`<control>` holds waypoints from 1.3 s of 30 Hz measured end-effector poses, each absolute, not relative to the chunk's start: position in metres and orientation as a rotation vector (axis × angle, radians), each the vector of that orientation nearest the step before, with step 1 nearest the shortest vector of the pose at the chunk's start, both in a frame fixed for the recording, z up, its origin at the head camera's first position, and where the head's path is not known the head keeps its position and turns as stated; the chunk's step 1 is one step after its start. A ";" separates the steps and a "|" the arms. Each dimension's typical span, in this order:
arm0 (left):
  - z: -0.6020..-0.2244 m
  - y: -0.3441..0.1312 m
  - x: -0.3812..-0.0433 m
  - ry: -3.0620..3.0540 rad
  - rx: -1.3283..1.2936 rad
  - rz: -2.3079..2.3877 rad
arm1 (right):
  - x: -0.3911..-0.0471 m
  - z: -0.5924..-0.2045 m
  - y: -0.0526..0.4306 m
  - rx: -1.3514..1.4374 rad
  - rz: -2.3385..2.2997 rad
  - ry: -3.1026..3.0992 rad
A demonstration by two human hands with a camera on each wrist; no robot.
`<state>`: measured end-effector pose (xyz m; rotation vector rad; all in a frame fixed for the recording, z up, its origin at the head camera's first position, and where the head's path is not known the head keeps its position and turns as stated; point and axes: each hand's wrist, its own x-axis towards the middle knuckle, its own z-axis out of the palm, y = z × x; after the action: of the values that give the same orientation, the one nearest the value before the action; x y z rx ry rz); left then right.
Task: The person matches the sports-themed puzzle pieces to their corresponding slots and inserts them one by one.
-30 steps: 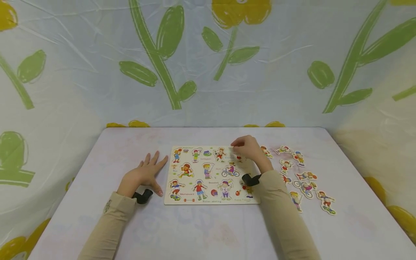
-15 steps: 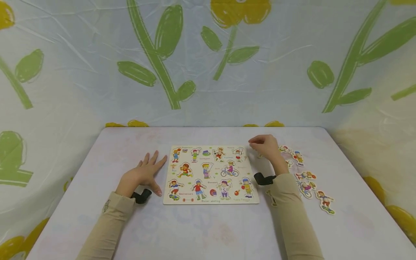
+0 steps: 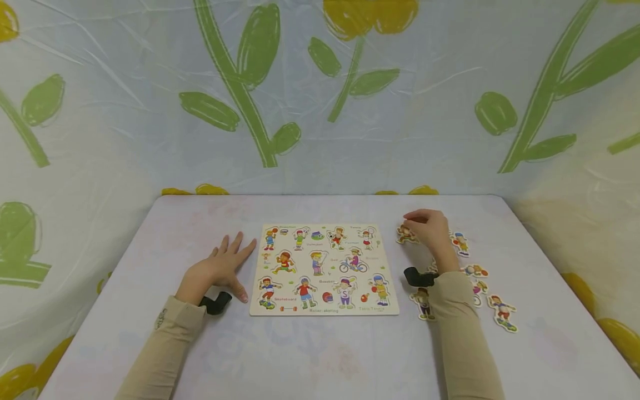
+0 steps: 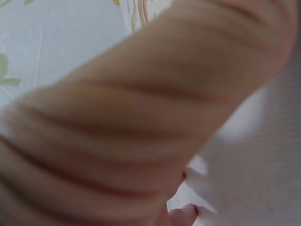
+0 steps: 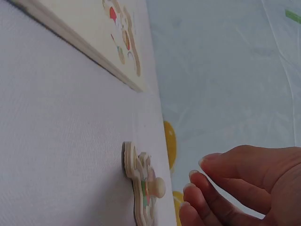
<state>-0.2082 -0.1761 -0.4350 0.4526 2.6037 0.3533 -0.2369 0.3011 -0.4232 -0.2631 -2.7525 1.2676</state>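
My left hand (image 3: 215,272) rests on the table with fingers spread, close to the left edge of a wooden puzzle board (image 3: 287,283). In the left wrist view, the hand (image 4: 141,103) fills most of the picture. My right hand (image 3: 432,233) hovers just over a puzzle piece (image 3: 407,234) of a running figure, right of the board. The right wrist view shows this piece (image 5: 142,188) with its small round knob (image 5: 160,187). There the bent fingers and thumb of the right hand (image 5: 244,183) are above the knob, apart from it and holding nothing.
More puzzle pieces lie right of the board, among them a skateboarder piece (image 3: 502,313), a blue-capped piece (image 3: 460,244) and a baseball piece (image 3: 423,304). The right sleeve (image 3: 462,328) covers others. A flowered cloth (image 3: 430,122) hangs behind the table.
My right hand has moved right, from over the board's upper right corner to the running-figure piece. The tennis figure on the board and the baseball piece have come into sight. My left hand stays put.
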 end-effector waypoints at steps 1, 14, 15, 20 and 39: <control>-0.434 -0.176 -0.208 2.603 0.455 0.356 | -0.237 -0.424 0.303 -0.275 1.260 -2.763; -0.428 -0.176 -0.205 2.599 0.454 0.366 | -0.238 -0.437 0.319 -0.298 1.292 -2.932; -0.427 -0.176 -0.205 2.597 0.454 0.367 | -0.239 -0.439 0.319 -0.306 1.302 -2.929; -0.427 -0.176 -0.205 2.594 0.444 0.367 | -0.239 -0.443 0.319 -0.321 1.362 -2.909; -0.425 -0.174 -0.204 2.589 0.443 0.378 | -0.238 -0.440 0.315 -0.226 1.213 -2.962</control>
<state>-0.2043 -0.1743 -0.4252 0.4433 2.5892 0.3783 -0.2376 0.3146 -0.4401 -0.2263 -2.9616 1.2127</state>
